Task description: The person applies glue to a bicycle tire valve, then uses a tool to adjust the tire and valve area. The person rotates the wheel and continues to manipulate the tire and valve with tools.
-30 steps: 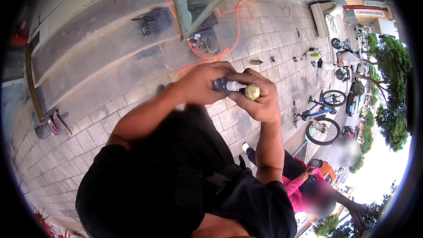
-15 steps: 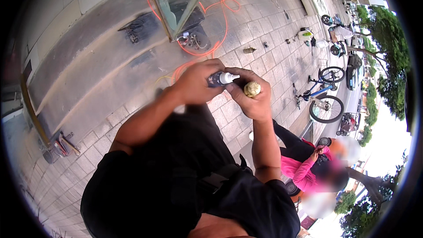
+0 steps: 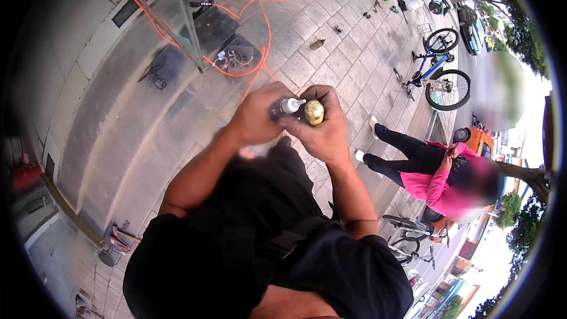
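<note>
Mostly hidden by the left grip (image 3: 260, 115), which is wrapped around it, a dark bottle (image 3: 276, 111) shows only its upper end; its long axis runs sideways, white nozzle (image 3: 292, 105) pointing toward the right grip (image 3: 325, 132). That one is clamped on a pale round-ended piece (image 3: 313, 113), its lower part concealed.

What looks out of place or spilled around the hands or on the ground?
The orange hose lies in loose loops across the paving, which looks untidy. The pale knob in the right hand is dark-smudged, as if grubby. I see no clear spill.
</note>
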### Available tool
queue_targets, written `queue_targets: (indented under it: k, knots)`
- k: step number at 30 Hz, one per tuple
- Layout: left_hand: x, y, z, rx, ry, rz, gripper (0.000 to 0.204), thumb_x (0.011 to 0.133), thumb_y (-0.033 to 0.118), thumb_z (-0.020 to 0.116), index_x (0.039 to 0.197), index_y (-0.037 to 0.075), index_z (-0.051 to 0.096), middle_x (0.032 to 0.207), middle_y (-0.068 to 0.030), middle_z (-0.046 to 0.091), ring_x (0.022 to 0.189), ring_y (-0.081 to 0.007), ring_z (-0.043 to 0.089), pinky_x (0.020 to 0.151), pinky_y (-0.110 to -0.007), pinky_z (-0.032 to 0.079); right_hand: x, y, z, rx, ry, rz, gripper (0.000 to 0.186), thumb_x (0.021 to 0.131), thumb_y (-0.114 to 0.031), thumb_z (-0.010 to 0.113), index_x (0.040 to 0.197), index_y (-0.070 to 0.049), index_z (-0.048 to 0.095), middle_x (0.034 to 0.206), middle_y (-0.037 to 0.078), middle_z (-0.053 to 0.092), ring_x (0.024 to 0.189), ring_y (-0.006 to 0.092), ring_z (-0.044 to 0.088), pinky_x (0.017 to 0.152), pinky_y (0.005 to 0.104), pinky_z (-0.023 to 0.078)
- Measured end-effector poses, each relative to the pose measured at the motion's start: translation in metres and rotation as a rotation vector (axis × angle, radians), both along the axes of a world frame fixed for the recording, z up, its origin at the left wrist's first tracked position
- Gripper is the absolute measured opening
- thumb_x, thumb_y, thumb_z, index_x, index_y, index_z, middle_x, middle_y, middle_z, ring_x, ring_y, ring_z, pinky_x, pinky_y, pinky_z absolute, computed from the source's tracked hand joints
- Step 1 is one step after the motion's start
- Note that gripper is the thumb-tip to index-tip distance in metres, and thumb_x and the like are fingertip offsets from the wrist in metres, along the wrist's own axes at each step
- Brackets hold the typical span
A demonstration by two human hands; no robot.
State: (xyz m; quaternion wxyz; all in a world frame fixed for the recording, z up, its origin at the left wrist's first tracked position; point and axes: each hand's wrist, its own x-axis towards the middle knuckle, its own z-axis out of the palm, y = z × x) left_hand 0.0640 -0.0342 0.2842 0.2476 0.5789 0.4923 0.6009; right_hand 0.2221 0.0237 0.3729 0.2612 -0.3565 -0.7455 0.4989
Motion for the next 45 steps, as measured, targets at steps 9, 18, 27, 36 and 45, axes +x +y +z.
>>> queue_targets:
  k: [9,18,27,36,45]
  knots:
    - [0.103,0.076,0.0,-0.086,0.115,-0.145,0.033,0.077,0.001,0.076,0.109,-0.002,0.068,0.103,-0.0147,0.069,0.091,-0.0273,0.069,0.08,-0.037,0.055,0.121,0.065,-0.019,-0.043,-0.035,-0.104,0.04,0.082,-0.016,0.088,0.116,0.0,0.073,0.098,0.012,0.076,0.095,0.0203,0.074,0.086,0.0335,0.057]
    - [0.277,0.175,-0.002,-0.108,0.105,-0.31,0.031,0.08,0.005,0.076,0.11,0.002,0.068,0.096,-0.0147,0.066,0.087,-0.0367,0.065,0.076,-0.043,0.053,0.305,0.155,-0.021,0.109,0.067,-0.008,0.029,0.086,-0.01,0.079,0.114,-0.003,0.074,0.102,0.01,0.073,0.094,0.0227,0.071,0.083,0.0344,0.055]
    - [0.432,0.256,-0.004,-0.094,0.079,-0.472,0.032,0.08,0.002,0.075,0.111,0.001,0.068,0.098,-0.0154,0.066,0.089,-0.0357,0.066,0.079,-0.04,0.054,0.44,0.183,-0.024,0.175,0.009,-0.445,0.029,0.086,-0.019,0.084,0.105,-0.002,0.07,0.088,0.014,0.073,0.08,0.0294,0.072,0.072,0.0382,0.056]
    - [0.511,0.335,-0.029,-0.193,0.111,-0.522,0.03,0.081,0.001,0.072,0.112,0.002,0.068,0.098,-0.0194,0.068,0.09,-0.0369,0.069,0.078,-0.038,0.056,0.489,0.233,-0.05,-0.024,0.019,-0.82,0.031,0.09,-0.023,0.082,0.105,0.002,0.07,0.088,0.019,0.072,0.077,0.0275,0.071,0.07,0.0367,0.055]
    - [0.557,0.485,-0.07,-1.097,-0.406,-0.849,0.042,0.102,0.051,0.065,0.106,0.01,0.061,0.083,0.0011,0.06,0.068,-0.0053,0.053,0.052,-0.023,0.036,0.554,0.329,-0.117,-0.359,0.128,-1.122,0.027,0.097,-0.023,0.079,0.112,-0.001,0.073,0.091,0.0,0.071,0.082,0.0061,0.059,0.072,0.026,0.05]
